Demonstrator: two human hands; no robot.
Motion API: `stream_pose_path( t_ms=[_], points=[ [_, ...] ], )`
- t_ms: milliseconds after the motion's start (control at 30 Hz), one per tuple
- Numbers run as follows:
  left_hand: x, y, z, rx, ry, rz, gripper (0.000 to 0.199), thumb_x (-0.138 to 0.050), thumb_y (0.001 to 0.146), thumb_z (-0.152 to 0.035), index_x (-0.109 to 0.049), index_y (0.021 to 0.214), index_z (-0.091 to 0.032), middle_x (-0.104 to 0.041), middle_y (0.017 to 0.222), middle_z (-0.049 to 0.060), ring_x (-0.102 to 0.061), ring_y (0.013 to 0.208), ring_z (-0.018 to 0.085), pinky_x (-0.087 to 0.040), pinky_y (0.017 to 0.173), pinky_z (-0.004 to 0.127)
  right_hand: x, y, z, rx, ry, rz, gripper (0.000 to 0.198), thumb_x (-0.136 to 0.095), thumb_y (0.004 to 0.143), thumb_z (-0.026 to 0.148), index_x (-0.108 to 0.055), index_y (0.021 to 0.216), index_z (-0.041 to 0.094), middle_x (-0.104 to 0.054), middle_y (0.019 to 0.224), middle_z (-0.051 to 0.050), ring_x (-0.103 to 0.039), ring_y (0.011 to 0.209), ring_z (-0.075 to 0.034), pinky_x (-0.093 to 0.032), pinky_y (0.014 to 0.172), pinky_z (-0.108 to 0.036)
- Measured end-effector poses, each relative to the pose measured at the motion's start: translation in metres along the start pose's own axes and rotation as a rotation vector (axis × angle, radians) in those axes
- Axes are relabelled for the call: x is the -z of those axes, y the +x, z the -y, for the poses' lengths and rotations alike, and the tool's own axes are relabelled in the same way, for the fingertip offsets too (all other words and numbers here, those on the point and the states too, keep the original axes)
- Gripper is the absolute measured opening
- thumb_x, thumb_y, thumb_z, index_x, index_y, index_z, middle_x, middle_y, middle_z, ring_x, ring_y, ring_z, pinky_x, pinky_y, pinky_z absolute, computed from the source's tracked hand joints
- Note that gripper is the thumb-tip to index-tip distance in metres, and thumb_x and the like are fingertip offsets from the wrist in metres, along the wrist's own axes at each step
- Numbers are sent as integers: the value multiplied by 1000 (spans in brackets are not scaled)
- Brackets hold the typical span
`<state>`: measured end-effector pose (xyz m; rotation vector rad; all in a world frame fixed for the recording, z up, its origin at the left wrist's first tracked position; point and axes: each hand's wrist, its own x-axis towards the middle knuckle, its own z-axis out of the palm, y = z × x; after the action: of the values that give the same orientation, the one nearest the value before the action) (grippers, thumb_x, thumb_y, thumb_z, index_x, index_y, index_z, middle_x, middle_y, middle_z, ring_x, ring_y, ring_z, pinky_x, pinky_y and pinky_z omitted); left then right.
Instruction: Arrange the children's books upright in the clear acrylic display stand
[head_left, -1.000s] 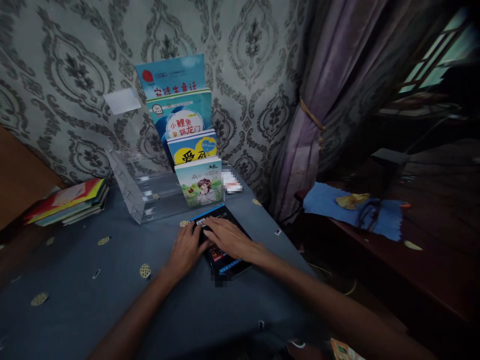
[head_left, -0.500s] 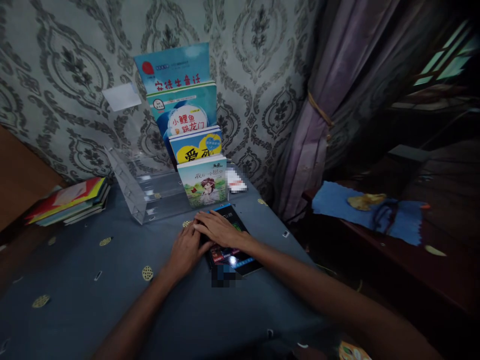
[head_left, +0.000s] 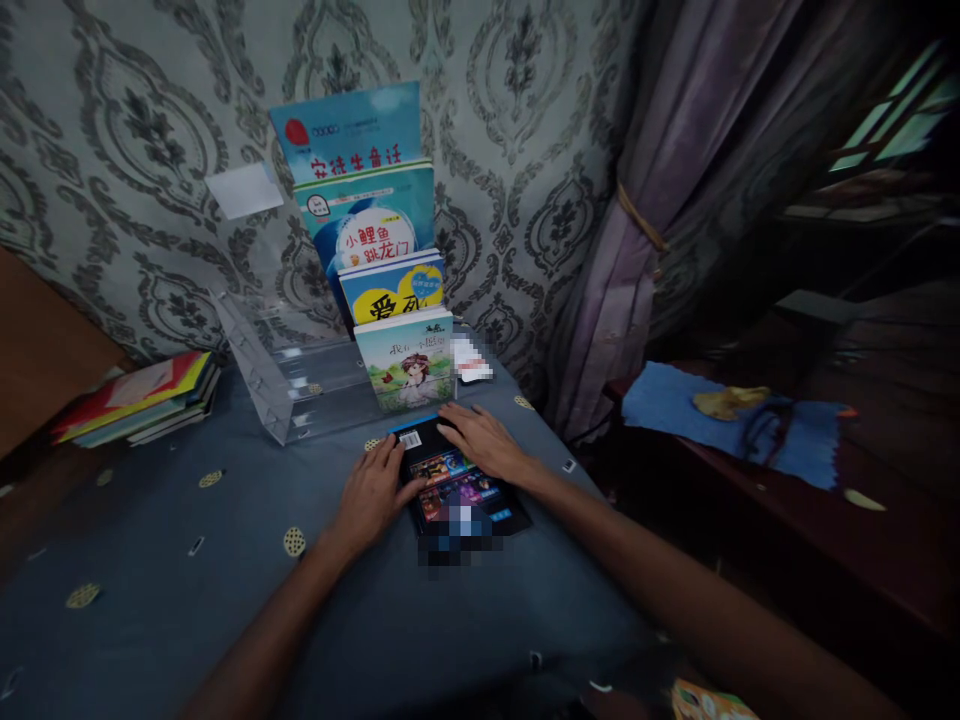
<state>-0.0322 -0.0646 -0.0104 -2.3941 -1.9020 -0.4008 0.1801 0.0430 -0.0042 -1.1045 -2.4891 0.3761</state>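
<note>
A dark book (head_left: 459, 475) with a barcode and small colourful pictures on its cover lies flat on the table. My left hand (head_left: 375, 492) rests along its left edge, fingers extended and thumb over the cover. On the upper right part of the book lies my right hand (head_left: 484, 440), palm down with fingers stretched out. Just behind the book stands a clear acrylic rack (head_left: 330, 400). Its right side holds several upright books in tiers, the front one a green-and-white book (head_left: 411, 370) with a cartoon girl.
A stack of books (head_left: 142, 398) lies at the left on the dark patterned tablecloth (head_left: 225, 600). A partly blurred white item (head_left: 471, 358) sits right of the rack. Past the table's right edge, a blue cloth (head_left: 667, 415) lies on a dark red bench (head_left: 795, 530), near a tied curtain (head_left: 622, 230).
My right hand has moved right, off my left hand and across the book, uncovering the barcode and more of the cover. My left hand stays at the book's left edge.
</note>
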Motion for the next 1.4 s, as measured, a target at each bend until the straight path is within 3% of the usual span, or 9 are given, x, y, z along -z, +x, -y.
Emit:
stream_pose_path(
  t_ms=[267,500,667,867,1167,1400],
  points=[
    [0,0,3,3,-44,5,55,-51,100,-53,-52,140,-15,-51,153,19,-48,144,30,-40,117,51,0,-3,-4,25,6,-28,39,-41,105,29,-61,137,19,-61,146,-14,-51,141,-25,-36,119,-54],
    [3,15,17,75,-134,138,80,-61,90,-64,-44,150,-15,-39,161,20,-34,152,34,-33,121,54,-9,-3,-8,11,-16,-40,38,-45,104,25,-61,137,15,-59,147,-16,-49,143,-25,-33,121,-53],
    [2,19,24,53,-132,162,82,-59,89,-66,-43,152,-15,-38,162,19,-31,153,34,-31,122,52,-15,-1,-10,29,-23,-69,37,-46,102,23,-63,135,17,-61,145,-16,-51,141,-27,-35,119,-56],
    [-2,15,23,10,-90,96,75,-59,92,-64,-49,147,-15,-41,160,20,-33,152,34,-34,121,53,-16,-1,-8,29,-55,-74,37,-44,103,23,-62,135,15,-60,146,-16,-50,142,-27,-34,119,-55],
    [-3,-2,14,-145,-98,-58,52,-61,96,-49,-61,134,-14,-61,142,20,-53,139,33,-47,113,55,-19,-1,-9,21,-59,-89,38,-43,103,24,-62,135,18,-61,146,-14,-50,142,-26,-34,119,-57],
    [21,-34,-4,-256,-135,-39,45,-62,97,-42,-62,133,-16,-63,142,16,-57,136,29,-51,111,50,-18,-1,-7,-1,-64,-63,38,-43,103,24,-61,135,14,-58,148,-16,-49,143,-27,-32,120,-55]
  ],
)
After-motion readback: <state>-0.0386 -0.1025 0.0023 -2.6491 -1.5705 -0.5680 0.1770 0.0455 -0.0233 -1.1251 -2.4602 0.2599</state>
